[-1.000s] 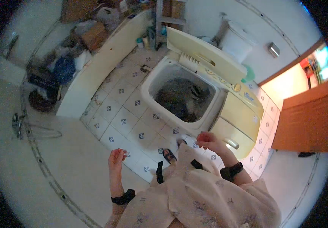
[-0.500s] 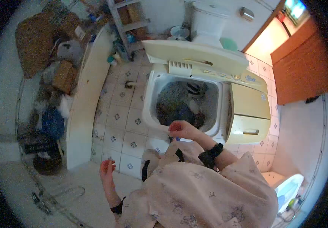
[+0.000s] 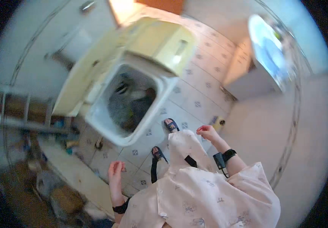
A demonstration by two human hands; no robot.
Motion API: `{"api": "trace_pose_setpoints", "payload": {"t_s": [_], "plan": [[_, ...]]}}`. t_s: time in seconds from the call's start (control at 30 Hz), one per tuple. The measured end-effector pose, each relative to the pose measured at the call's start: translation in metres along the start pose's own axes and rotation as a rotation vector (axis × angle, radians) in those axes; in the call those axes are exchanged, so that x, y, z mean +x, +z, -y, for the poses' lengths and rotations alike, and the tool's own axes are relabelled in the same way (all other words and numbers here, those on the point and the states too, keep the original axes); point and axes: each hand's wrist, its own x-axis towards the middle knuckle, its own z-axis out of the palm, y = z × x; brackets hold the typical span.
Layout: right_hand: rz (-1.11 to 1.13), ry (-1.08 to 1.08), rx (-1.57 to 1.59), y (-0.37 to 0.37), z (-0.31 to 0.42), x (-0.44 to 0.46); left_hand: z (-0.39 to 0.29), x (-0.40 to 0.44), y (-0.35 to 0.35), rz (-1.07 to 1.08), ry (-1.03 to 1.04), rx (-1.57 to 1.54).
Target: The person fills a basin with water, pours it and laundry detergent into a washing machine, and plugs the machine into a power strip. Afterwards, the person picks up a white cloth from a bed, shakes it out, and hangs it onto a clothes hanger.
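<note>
My left hand (image 3: pixel 116 168) hangs at the lower left, its fingers loosely bent and apart, holding nothing. Over the floor to the right, my right hand (image 3: pixel 207 132) is also loosely open, with nothing visible in it. Neither touches the pale yellow twin-tub washing machine (image 3: pixel 179 45) ahead of me. Its long lid (image 3: pixel 78 70) stands raised. Inside the white-rimmed wash tub (image 3: pixel 132 141) lies dark wet-looking laundry (image 3: pixel 128 108), with a striped piece among it; blur hides the details.
A washbasin (image 3: pixel 269 49) on a cabinet stands at the right. Near its foot is a small yellow object (image 3: pixel 219 122). At the left are a ladder (image 3: pixel 26 110), a pale panel (image 3: pixel 76 167) and piled boxes and bags. My sandalled feet are on the tiled floor (image 3: pixel 179 108).
My view and body have turned right, so the washing machine now appears further left and rotated. My right hand has come away from the tub's near edge. The laundry remains inside.
</note>
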Motion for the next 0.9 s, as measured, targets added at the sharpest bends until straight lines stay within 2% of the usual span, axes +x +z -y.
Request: {"api": "trace_pose_setpoints", "payload": {"t_s": [0.1, 0.2, 0.23, 0.27, 0.33, 0.5, 0.57, 0.63, 0.73, 0.83, 0.87, 0.9], "plan": [[-0.171, 0.235, 0.132, -0.029, -0.102, -0.046, -0.01, 0.006, 0.039, 0.183, -0.041, 0.149], [-0.244, 0.312, 0.259, -0.047, -0.175, -0.076, -0.022, 0.0, 0.098, 0.344, -0.09, 0.261], [-0.264, 0.315, 0.269, -0.029, -0.184, -0.045, -0.007, 0.039, 0.101, 0.419, -0.082, 0.252], [-0.292, 0.343, 0.339, -0.042, -0.199, -0.045, -0.011, 0.032, 0.13, 0.482, -0.07, 0.263], [-0.329, 0.381, 0.453, -0.04, -0.232, -0.021, -0.007, 0.047, 0.152, 0.482, -0.106, 0.324], [-0.378, 0.421, 0.603, -0.075, -0.311, 0.089, 0.042, 0.073, 0.215, 0.511, -0.181, 0.457], [-0.41, 0.327, 0.743, -0.091, -0.354, 0.149, 0.062, 0.086, 0.238, 0.509, -0.22, 0.478], [-0.482, 0.405, 0.736, -0.112, -0.389, 0.217, 0.081, 0.099, 0.258, 0.496, -0.251, 0.491], [-0.709, 0.408, 0.709, -0.131, -0.439, 0.297, 0.111, 0.103, 0.268, 0.41, -0.312, 0.558], [-0.873, 0.283, 0.678, -0.141, -0.478, 0.352, 0.139, 0.111, 0.257, 0.495, -0.3, 0.687], [-0.907, 0.25, 0.677, -0.141, -0.49, 0.366, 0.149, 0.112, 0.256, 0.469, -0.316, 0.636], [-1.042, 0.224, 0.632, -0.144, -0.498, 0.381, 0.16, 0.112, 0.255, 0.442, -0.326, 0.58]]}}
